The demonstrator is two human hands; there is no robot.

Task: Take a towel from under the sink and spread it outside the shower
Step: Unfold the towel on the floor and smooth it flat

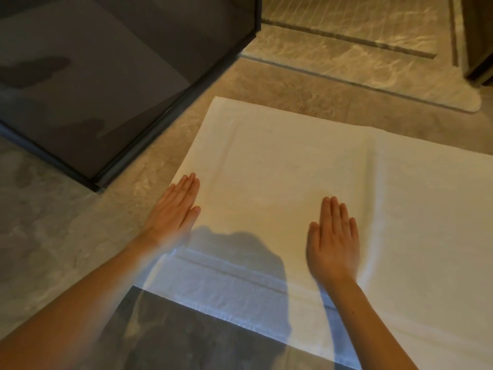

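Note:
A white towel [306, 169] lies spread flat on the beige stone floor, just outside the dark glass shower enclosure [93, 76]. My left hand [173, 212] rests flat on the towel's left edge, fingers straight and together, partly over the floor. Flat on the towel's near middle lies my right hand [333, 239], palm down, holding nothing. A shadow falls over the towel's near hem between my arms.
The shower's dark frame [160, 124] runs diagonally to a corner at the left. A raised stone threshold [360, 78] crosses the far side. A dark door or cabinet edge [477, 49] stands at the far right. Bare floor lies to the left.

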